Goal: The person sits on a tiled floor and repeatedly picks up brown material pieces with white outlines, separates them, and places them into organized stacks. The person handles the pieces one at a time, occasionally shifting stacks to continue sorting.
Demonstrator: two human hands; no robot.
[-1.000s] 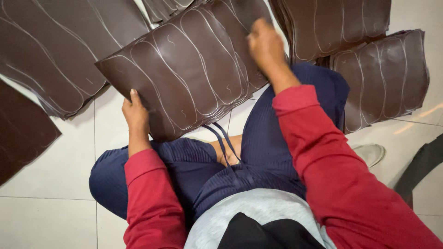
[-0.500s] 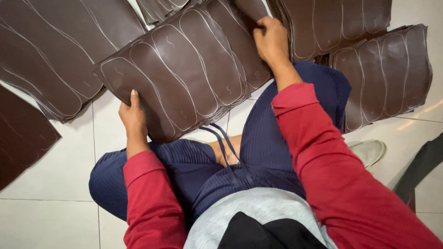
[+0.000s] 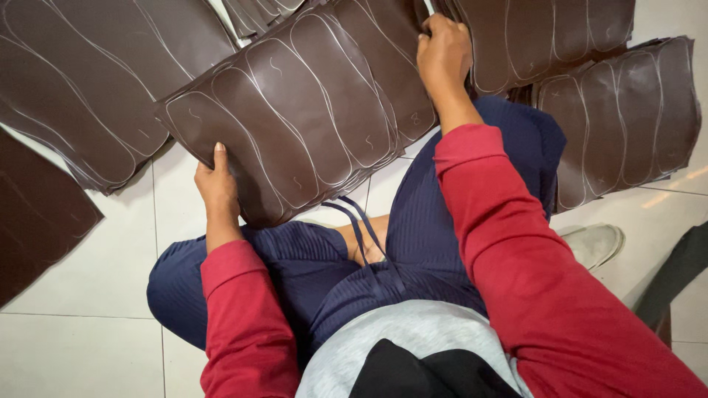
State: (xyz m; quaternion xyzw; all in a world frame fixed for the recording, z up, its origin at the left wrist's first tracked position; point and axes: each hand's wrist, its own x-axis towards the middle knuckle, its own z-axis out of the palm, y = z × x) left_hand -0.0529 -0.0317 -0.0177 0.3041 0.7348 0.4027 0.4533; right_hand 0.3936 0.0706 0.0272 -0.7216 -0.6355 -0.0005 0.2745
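A stack of dark brown leather sheets (image 3: 295, 110), each marked with pale curved sole-shaped outlines, lies tilted in front of my knees. My left hand (image 3: 215, 184) grips its near left corner, thumb on top. My right hand (image 3: 443, 53) holds the stack's far right edge, fingers curled over it. Both arms wear red sleeves, and my legs in dark blue trousers are folded under the stack.
More brown marked sheets lie around on the white tiled floor (image 3: 81, 295): a pile at far left (image 3: 81, 88), a plain piece at the left edge (image 3: 37, 214), piles at top right (image 3: 553, 37) and right (image 3: 627, 118). A grey shoe (image 3: 594, 243) sits at right.
The stack has shifted slightly away from me and to the left. My right hand moved up along its far edge; my left hand kept its grip on the near corner.
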